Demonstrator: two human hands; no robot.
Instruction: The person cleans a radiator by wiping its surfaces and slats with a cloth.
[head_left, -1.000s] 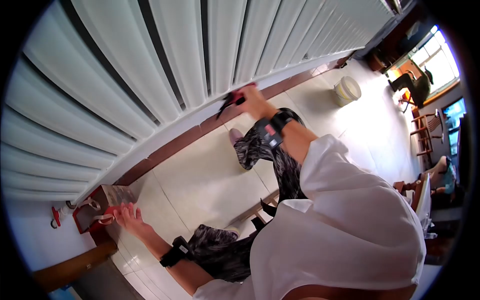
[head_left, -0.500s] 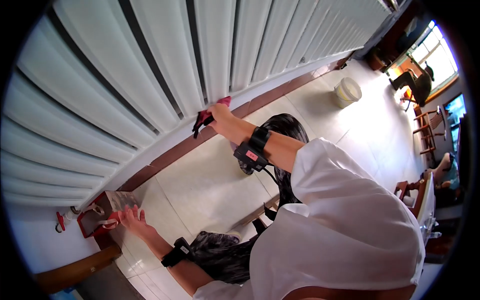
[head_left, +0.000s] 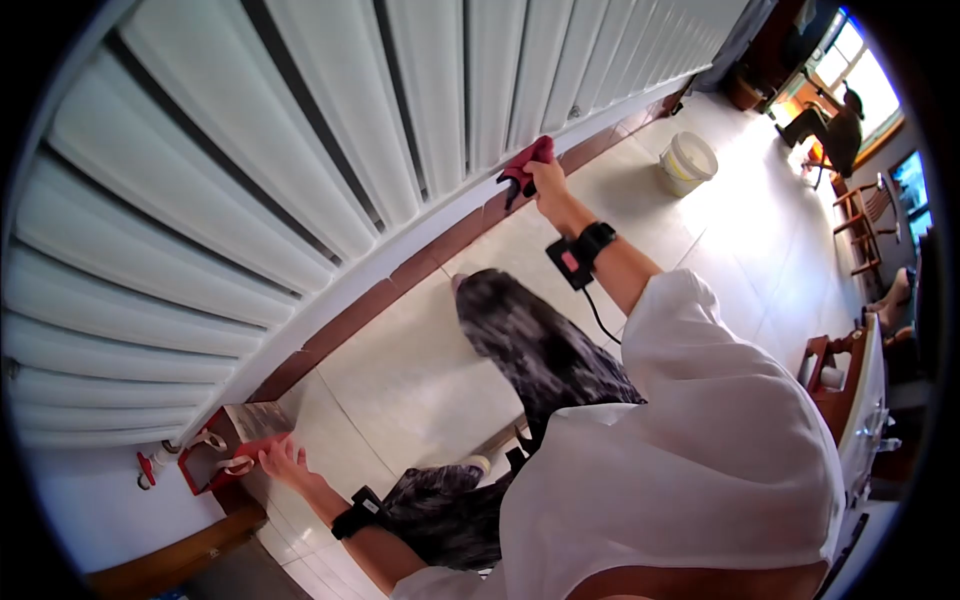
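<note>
A red and black cloth is held in my right hand against the lower edge of the white radiator. Black bands circle both wrists, and the right one carries a small box with a cable. My left hand, with its fingers spread and nothing held, is beside a red open-topped bag with pale ribbon handles. That bag stands on the floor near the radiator's left end.
A white bucket stands on the tiled floor. Farther right, a person sits near a window, with a wooden chair closer. A red-handled valve is at lower left.
My right hand first moved left along the radiator's lower edge with the cloth, then back to the right and farther along. My left hand has stayed near the bag. The view has shifted slightly.
</note>
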